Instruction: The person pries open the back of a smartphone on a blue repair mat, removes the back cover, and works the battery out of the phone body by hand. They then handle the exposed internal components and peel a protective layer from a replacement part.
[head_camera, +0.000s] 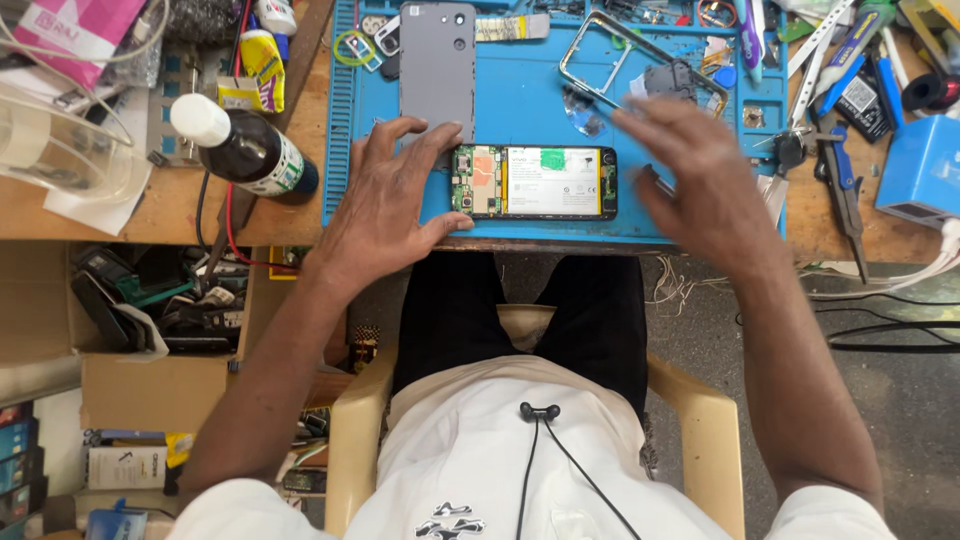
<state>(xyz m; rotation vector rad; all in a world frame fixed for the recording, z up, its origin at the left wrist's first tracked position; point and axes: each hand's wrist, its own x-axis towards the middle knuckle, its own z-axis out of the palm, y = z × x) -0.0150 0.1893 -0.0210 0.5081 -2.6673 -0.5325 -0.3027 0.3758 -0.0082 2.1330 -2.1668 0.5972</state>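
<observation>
An opened phone (535, 182) lies flat on the blue work mat (520, 100), its circuit board and battery showing. My left hand (385, 195) rests on the mat with spread fingers, its thumb touching the phone's left end. Blurred from motion, my right hand (695, 175) hovers just right of the phone with fingers apart and nothing visible in it. A grey back cover (437, 65) lies on the mat above my left hand. A metal phone frame (640, 62) lies at the mat's upper right.
A dark bottle with a white cap (245, 150) lies on the wooden bench at the left. Tweezers, screwdrivers and small parts (835, 90) crowd the right side beside a blue box (920, 170). An open cardboard box of parts (150, 300) sits under the bench.
</observation>
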